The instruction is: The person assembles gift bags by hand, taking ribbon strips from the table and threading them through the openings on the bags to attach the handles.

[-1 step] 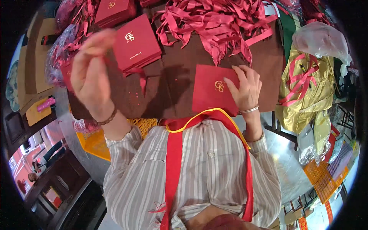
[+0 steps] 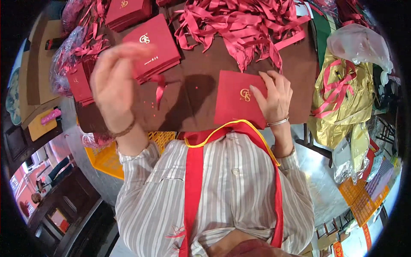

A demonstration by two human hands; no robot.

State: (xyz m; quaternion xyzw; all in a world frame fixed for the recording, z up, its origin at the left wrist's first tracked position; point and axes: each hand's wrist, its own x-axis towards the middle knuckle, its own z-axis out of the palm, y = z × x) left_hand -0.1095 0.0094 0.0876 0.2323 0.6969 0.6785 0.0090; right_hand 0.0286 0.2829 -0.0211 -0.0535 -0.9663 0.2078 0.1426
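Note:
A flat red square paper piece (image 2: 231, 96) with a gold emblem lies near the table's front edge. My right hand (image 2: 276, 98) holds it at the right side, thumb on its face and fingers curved over the edge. Raised above the left part of the table is my left hand (image 2: 115, 85), its fingers smeared by motion. Behind those fingers stands a stack of similar red square pieces (image 2: 160, 40), partly hidden. A short red ribbon (image 2: 160, 92) sticks out at the stack's near edge. Whether my left fingers hold anything cannot be made out.
A heap of loose red ribbons (image 2: 239, 25) covers the table's far side. Another red stack (image 2: 128, 13) stands at the far left, and smaller red pieces (image 2: 80, 83) lie left. Gold sheeting (image 2: 342, 111) hangs at the right. A yellow crate (image 2: 102, 160) is below the table's left front.
My left hand has shifted to the right and slightly down, over the red stack, uncovering the smaller red pieces at the left. My right hand stays on the flat red piece.

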